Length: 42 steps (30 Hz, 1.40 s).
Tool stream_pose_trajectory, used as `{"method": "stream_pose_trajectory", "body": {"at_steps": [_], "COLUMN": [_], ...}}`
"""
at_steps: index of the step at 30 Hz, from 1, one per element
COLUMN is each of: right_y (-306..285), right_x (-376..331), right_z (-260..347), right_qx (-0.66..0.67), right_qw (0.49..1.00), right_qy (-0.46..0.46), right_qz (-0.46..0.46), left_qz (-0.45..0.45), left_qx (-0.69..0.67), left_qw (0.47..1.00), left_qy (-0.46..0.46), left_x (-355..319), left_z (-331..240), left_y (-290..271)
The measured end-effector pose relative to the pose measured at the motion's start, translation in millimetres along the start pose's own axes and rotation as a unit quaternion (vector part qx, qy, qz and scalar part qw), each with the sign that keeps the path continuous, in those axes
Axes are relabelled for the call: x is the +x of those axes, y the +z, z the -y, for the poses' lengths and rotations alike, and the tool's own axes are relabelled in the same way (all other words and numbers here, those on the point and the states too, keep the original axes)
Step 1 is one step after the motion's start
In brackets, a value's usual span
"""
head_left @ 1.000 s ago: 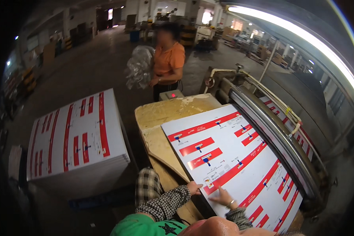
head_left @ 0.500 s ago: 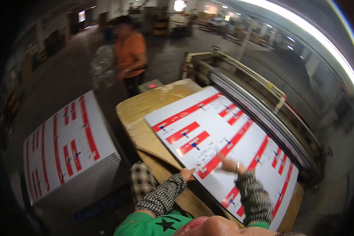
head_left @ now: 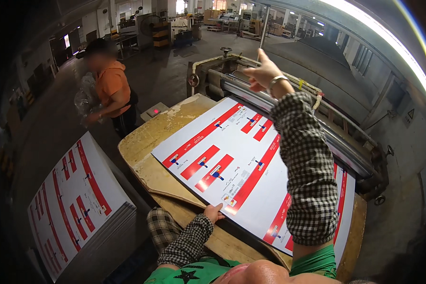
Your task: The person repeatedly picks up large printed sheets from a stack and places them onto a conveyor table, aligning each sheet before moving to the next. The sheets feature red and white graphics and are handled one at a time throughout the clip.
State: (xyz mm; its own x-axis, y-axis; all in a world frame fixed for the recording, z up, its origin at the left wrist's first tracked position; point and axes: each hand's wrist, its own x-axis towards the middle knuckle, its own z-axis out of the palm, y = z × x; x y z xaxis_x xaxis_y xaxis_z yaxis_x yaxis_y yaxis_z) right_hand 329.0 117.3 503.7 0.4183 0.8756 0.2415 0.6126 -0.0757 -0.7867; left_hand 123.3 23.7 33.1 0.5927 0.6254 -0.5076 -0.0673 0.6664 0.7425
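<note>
A large white printed sheet (head_left: 251, 175) with red bands and small blue figures lies on a worn wooden table (head_left: 142, 150), its far edge against a metal roller. At the sheet's near edge, my left hand (head_left: 214, 212) grips the border, thumb on top and the other fingers mostly hidden. My right hand (head_left: 265, 73) is raised above the roller (head_left: 246, 91), holding nothing. Its index finger stretches away from me while the other fingers are apart and partly bent. The right forearm, in a checked sleeve, covers part of the sheet.
A tall stack of matching printed sheets (head_left: 71, 189) stands at the left. Beyond the table, a person in an orange top (head_left: 112, 87) holds clear plastic (head_left: 85, 97). A small box with a red light (head_left: 154, 111) sits by the table's far corner. The roller machine's frame (head_left: 312, 90) extends rightward.
My right hand has lifted off the sheet and swung up over the roller, finger extended. My left hand stays at the near edge. The view has shifted, and the person appears farther left.
</note>
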Motion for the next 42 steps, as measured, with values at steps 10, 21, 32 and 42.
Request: {"method": "stream_pose_trajectory", "body": {"at_steps": [10,21,32,42], "right_y": [-43.7,131.7,59.9,96.7], "right_x": [-35.7,-347.4,-311.6,-286.3], "right_z": [-184.1,-345.7,-241.3,-344.7], "right_qx": [-0.138,-0.292,-0.204,-0.182], "right_qw": [0.977,0.940,0.960,0.953], "right_qy": [-0.141,-0.067,0.060,0.143], "right_qz": [-0.082,0.163,0.183,0.194], "left_qz": [-0.030,0.059,-0.145,-0.051], "left_qx": [0.022,-0.043,0.298,-0.016], "left_qw": [0.999,0.997,0.942,0.999], "left_qy": [0.012,0.037,-0.042,-0.007], "left_x": [12.8,11.4,33.3,18.1], "left_z": [11.3,14.3,24.3,10.6], "left_y": [0.1,1.2,-4.0,13.5]}}
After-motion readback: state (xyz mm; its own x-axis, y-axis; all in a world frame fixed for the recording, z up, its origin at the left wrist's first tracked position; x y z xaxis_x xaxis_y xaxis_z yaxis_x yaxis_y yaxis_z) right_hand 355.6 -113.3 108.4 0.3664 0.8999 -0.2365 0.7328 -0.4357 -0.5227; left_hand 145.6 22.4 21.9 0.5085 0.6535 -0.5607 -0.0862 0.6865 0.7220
